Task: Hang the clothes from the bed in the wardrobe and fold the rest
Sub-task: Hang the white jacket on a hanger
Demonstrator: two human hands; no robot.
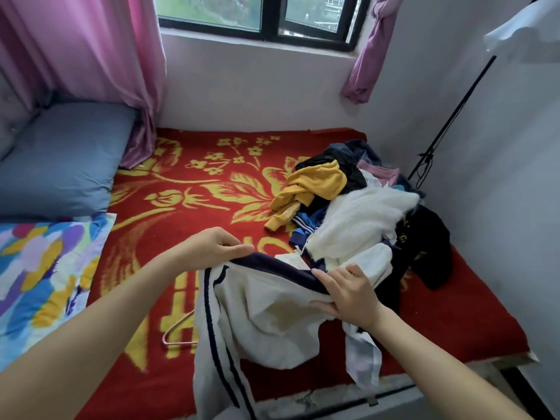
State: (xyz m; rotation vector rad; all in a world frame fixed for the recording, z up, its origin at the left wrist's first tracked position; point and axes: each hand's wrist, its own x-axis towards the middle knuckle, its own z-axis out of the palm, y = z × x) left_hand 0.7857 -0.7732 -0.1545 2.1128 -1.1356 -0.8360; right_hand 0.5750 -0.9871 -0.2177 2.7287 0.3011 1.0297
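Of the pink wire hanger [178, 328], on the front part of the red blanket with yellow flowers [197, 183], only one corner shows. The rest lies under the white cloth garment with navy stripes [266, 322], whose lower end is cut off past the blanket's front edge. On the blanket's right side, the pile of mixed clothes [348, 213] hides its lower pieces, and the yellow print on the black garment [424, 234] is too small to read. High above the blanket's right side, a blurred white cloth [521, 28] is cut off by the picture's edge.
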